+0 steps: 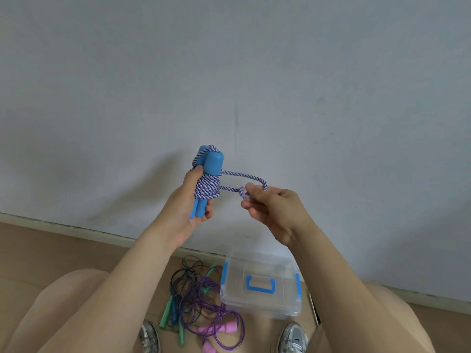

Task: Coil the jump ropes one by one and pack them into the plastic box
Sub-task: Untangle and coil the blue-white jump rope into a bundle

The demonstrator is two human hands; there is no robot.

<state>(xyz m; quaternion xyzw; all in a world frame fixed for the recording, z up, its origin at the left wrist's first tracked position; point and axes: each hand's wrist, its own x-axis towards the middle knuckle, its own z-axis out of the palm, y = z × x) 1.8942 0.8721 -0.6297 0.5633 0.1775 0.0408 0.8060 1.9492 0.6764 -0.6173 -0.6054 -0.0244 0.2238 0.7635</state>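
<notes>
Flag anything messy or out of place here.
The ropes on the floor lie tangled in one heap left of the shut box. The held blue rope looks neatly wound. Nothing looks damaged.

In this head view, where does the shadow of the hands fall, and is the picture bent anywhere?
Head view: a soft shadow of the left hand and the blue jump rope falls on the wall to their left. Head view: the baseboard line bows, a wide-angle distortion.

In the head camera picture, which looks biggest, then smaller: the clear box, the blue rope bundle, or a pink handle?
clear box: biggest
blue rope bundle: next, but held nearer the camera, which enlarges it
pink handle: smallest
</notes>
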